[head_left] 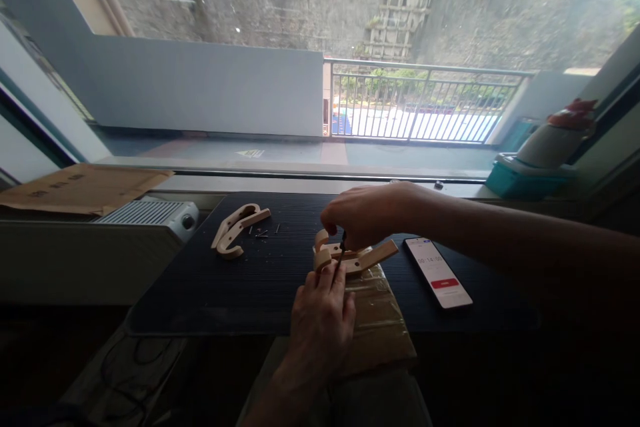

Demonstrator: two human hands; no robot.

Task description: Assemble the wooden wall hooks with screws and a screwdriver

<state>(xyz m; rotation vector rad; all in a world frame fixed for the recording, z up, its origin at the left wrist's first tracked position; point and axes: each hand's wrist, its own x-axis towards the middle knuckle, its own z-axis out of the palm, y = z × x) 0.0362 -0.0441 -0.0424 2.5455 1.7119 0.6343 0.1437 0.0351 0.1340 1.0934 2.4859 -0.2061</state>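
My right hand (373,213) is closed round a thin dark tool (343,243); its upper end is hidden in my fist, so I cannot tell its exact kind. The tool's lower part points down at a pale curved wooden hook (360,263) with dark holes along it. A second curved wooden piece (321,238) shows just behind. My left hand (324,307) presses its fingers against the near curved end of the hook, steadying it on a tape-wrapped cardboard block (383,320). The tool's tip is hidden near my left fingertips.
Two more wooden hooks (241,230) lie on the dark table (200,293), with several small screws (262,235) beside them. A phone showing a timer (437,273) lies at right. Beyond are a white heater (155,213), a brown envelope (80,187) and a teal box (525,177) by the window.
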